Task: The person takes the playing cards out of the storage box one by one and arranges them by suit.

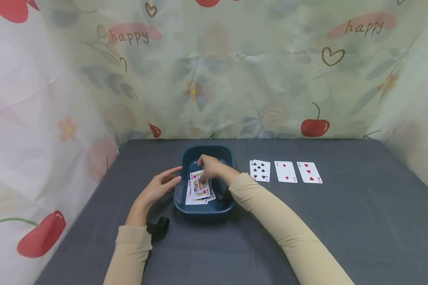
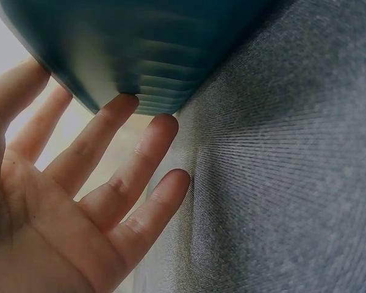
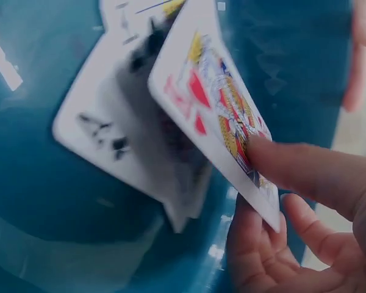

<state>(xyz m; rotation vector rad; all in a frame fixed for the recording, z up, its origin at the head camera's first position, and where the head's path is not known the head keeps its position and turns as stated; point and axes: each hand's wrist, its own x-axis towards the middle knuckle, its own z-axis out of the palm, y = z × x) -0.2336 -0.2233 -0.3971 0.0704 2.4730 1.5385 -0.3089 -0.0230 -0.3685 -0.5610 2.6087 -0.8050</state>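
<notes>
My right hand [image 1: 214, 168] reaches into a dark blue plastic basin [image 1: 204, 213]. Between thumb and fingers it pinches a playing card [image 3: 226, 122], a hearts court card, tilted up over other cards. Beneath lie several more cards, among them a black ace [image 3: 88, 113], partly blurred and overlapped. On the basin's left side, my left hand [image 1: 157, 190] has its fingers spread and nearly straight. In the left wrist view, fingertips [image 2: 127, 102] of that hand are against or close to the basin wall [image 2: 171, 36]; nothing is in its palm.
Right of the basin, a row of face-up cards lies on the grey cloth: overlapping cards topped by a spade card [image 1: 261, 171], a two of diamonds [image 1: 285, 172] and a three of hearts [image 1: 309, 172]. A patterned curtain [image 1: 235, 79] stands behind the table.
</notes>
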